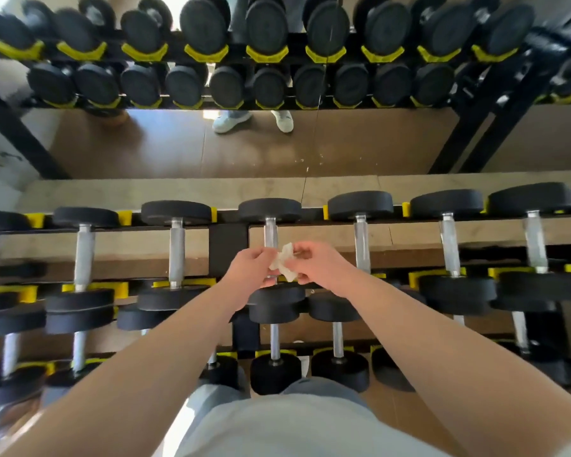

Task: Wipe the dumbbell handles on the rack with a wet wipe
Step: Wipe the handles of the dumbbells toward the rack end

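**Q:** Where is the wet wipe?

**A:** A crumpled white wet wipe (284, 262) is being held between both hands, over the middle dumbbell handle (270, 231) on the rack's upper tier. Whether it is touching the steel cannot be told. The left hand (249, 268) is curling its fingers round the wipe's left edge. The right hand (318, 268) is pinching the right side with thumb and fingers.

**Q:** And what is lying around them?

**A:** A black rack (228, 245) with yellow cradles (125, 218) is standing on a brown wooden floor (399, 410) against a wall mirror (343, 143). Seven steel handles are showing along the upper tier (the far-left one is blurring at the edge). The arms are hiding part of the lower tier, so its count cannot be told. The mirror is reflecting two rows of dumbbells and two white shoes (231, 122).
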